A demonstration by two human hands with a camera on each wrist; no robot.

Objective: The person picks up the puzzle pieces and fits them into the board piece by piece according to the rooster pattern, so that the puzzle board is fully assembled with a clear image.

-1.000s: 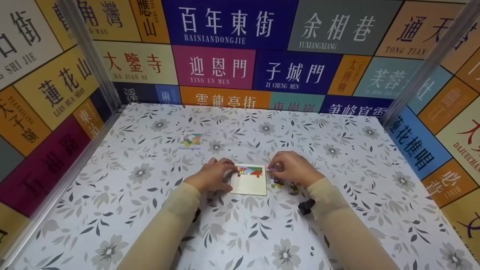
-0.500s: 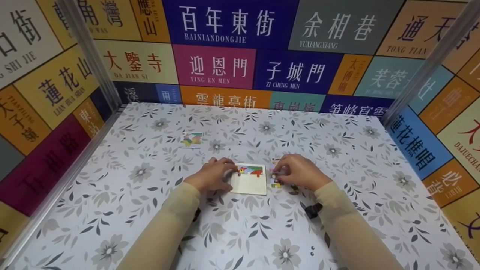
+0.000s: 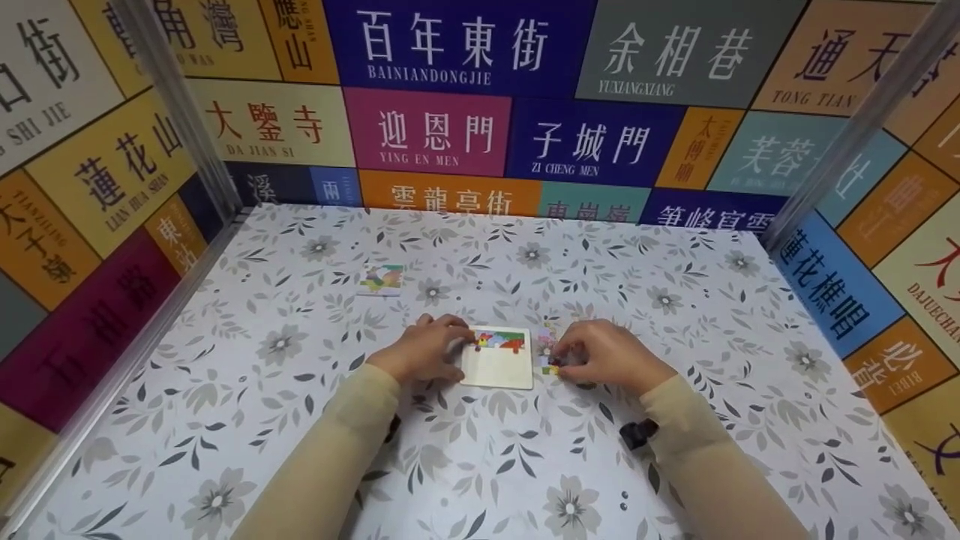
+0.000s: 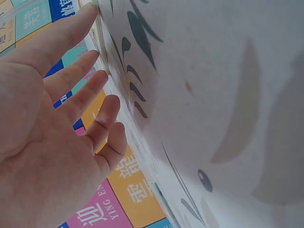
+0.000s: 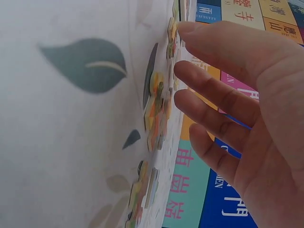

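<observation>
A small pale puzzle board [image 3: 497,371] lies flat on the table, a strip of joined, colourful puzzle pieces [image 3: 501,340] along its far edge. The left hand [image 3: 421,351] rests at the board's left side, fingers at the far corner and thumb by the near one. Its fingers look loosely extended in the left wrist view. Right of the board runs a short column of loose puzzle pieces [image 3: 545,346]. The right hand [image 3: 613,357] is over these, with thumb and fingertips at the nearer end. In the right wrist view the thumb tip is right at a puzzle piece [image 5: 171,37].
A small square picture [image 3: 381,280] lies farther back on the left. More loose pieces [image 5: 154,111] lie below the right hand in its wrist view. The table [image 3: 480,465] has a floral cover, with sign-printed panels [image 3: 431,135] standing around it.
The right hand has moved nearer the body and to the right, from beside the board's far corner. More of the loose column shows beside the board. The left hand and board have stayed put.
</observation>
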